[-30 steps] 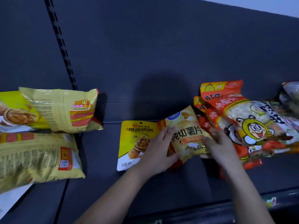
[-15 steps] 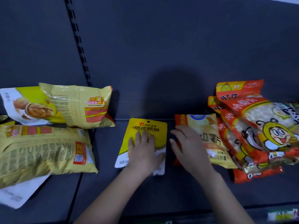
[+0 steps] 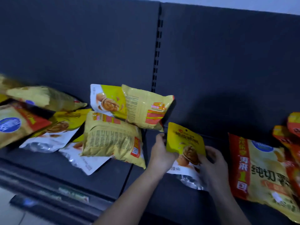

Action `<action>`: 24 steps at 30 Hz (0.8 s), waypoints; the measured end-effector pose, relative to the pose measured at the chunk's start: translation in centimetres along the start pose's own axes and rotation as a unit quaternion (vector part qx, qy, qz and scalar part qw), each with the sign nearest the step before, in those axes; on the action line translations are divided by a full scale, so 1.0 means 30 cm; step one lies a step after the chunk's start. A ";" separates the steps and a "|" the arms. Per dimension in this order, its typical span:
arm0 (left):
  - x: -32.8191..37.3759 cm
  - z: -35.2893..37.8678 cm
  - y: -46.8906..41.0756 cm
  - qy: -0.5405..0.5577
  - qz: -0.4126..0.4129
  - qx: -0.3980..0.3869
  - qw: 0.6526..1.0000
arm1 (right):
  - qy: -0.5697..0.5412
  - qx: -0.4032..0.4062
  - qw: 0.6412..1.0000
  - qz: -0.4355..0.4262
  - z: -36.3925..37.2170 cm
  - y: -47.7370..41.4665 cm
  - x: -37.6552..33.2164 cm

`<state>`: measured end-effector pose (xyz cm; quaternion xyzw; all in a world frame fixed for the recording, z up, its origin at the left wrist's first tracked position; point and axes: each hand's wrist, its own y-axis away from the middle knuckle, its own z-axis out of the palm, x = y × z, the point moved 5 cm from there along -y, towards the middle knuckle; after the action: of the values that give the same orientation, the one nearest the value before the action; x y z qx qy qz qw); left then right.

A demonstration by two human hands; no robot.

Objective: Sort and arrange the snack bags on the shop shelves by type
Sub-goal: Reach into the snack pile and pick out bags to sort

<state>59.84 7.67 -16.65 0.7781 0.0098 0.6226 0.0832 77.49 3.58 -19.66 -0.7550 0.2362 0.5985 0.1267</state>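
As hands (image 3: 159, 154) (image 3: 215, 164) flank walnut pouch (image 3: 184, 142), fingers (image 3: 212, 151) clasp edges.

Dark grey back panel (image 3: 81, 46) fills most of what we see. A slotted upright (image 3: 158, 46) splits it, running down from the top edge. Upper right, above the panel, we note a strip of pale wall (image 3: 243, 4). Front rail (image 3: 40, 190), lower left, carries a blurred greenish label (image 3: 73, 194); a blue tag (image 3: 27, 202) sits below-left of it. Pale floor (image 3: 9, 215) in the bottom-left corner.

Yellow walnut pouch (image 3: 183, 140), seemingly tilted, off shelf
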 end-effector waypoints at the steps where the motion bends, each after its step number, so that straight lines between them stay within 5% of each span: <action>1: 0.016 -0.008 0.014 -0.003 0.017 0.001 1.000 | -0.015 0.003 1.000 0.004 0.009 0.014 -0.019; 8: 0.136 -0.102 0.148 -0.139 0.187 0.060 0.971 | -0.104 -0.078 0.991 0.020 0.096 0.074 -0.085; 13: 0.188 -0.251 0.256 -0.088 0.279 0.090 0.952 | -0.185 -0.081 0.979 0.004 0.139 0.171 -0.207; 19: 0.185 -0.517 0.305 -0.010 0.300 0.139 0.944 | -0.186 -0.038 0.970 -0.154 0.264 0.341 -0.477; 24: 0.120 -0.847 0.276 -0.051 0.256 0.181 0.948 | -0.114 -0.106 0.962 -0.224 0.599 0.454 -0.622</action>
<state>35.26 2.91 -6.63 0.7872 -0.0810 0.5701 -0.2208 52.19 4.26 -4.94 -0.7244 -0.0197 0.6585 0.2032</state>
